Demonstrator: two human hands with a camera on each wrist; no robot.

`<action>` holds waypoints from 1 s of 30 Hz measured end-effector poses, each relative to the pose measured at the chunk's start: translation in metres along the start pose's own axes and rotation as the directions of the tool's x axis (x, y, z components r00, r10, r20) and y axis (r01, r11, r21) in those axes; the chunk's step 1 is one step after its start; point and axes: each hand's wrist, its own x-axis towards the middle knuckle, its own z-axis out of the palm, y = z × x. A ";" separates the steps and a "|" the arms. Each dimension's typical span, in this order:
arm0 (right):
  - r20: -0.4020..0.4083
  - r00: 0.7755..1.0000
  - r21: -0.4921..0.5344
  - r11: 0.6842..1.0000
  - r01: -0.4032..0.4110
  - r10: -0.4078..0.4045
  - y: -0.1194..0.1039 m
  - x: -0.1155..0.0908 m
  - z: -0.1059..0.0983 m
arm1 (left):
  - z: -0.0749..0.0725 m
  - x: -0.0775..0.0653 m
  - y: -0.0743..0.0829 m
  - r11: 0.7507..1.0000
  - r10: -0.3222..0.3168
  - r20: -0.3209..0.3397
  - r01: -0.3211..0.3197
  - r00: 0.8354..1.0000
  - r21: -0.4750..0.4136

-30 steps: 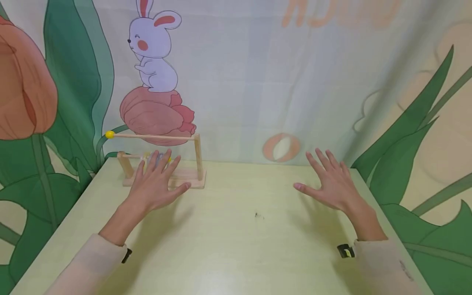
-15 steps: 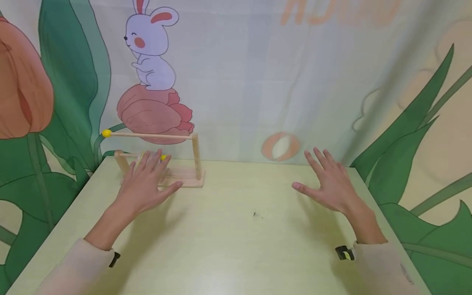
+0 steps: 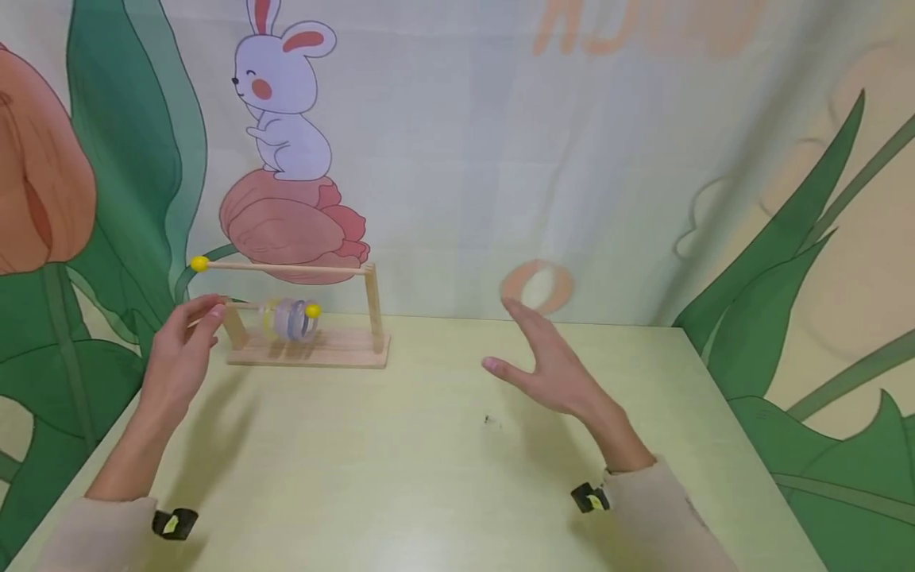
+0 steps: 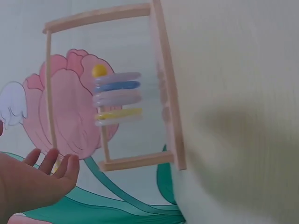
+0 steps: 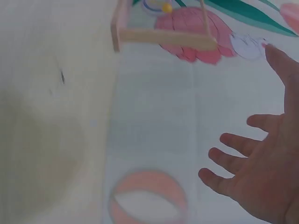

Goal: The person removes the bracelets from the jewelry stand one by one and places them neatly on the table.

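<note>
A wooden ring-stacking stand (image 3: 257, 357) rests at the back left of the table. Its upper rod (image 3: 286, 268) runs left from the tall post and ends in a yellow ball (image 3: 199, 264). Several translucent rings (image 3: 289, 320), among them blue and yellow ones, hang on the lower rod, near another yellow ball (image 3: 312, 311). My left hand (image 3: 177, 349) is at the stand's left end, fingers slightly bent. In the left wrist view those fingertips partly hide the upper rod's ball; contact is unclear. Spread and holding nothing, my right hand (image 3: 557, 369) hovers right of the stand.
The pale table (image 3: 429, 477) meets a printed curtain (image 3: 443, 159) with a rabbit and tulips at its back edge. A small dark mark (image 3: 488, 419) lies on the tabletop near the middle.
My left hand has moved left from in front of the rings to the stand's left end, its fingers bending. The right hand has shifted left toward the stand. The rings are uncovered in the head view.
</note>
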 end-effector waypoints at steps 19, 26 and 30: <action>-0.080 0.997 0.507 0.860 0.057 -0.018 -0.041 0.121 0.132 | 0.013 0.041 -0.051 0.860 -0.265 -0.129 0.173 0.956 -0.480; -0.156 0.987 0.519 0.853 0.056 0.030 -0.051 0.153 0.142 | 0.033 0.064 -0.072 0.933 -0.211 -0.073 0.179 0.975 -0.312; -0.127 0.989 0.522 0.853 0.003 0.074 -0.054 0.162 0.150 | 0.039 0.068 -0.085 0.935 -0.206 -0.105 0.164 0.973 -0.315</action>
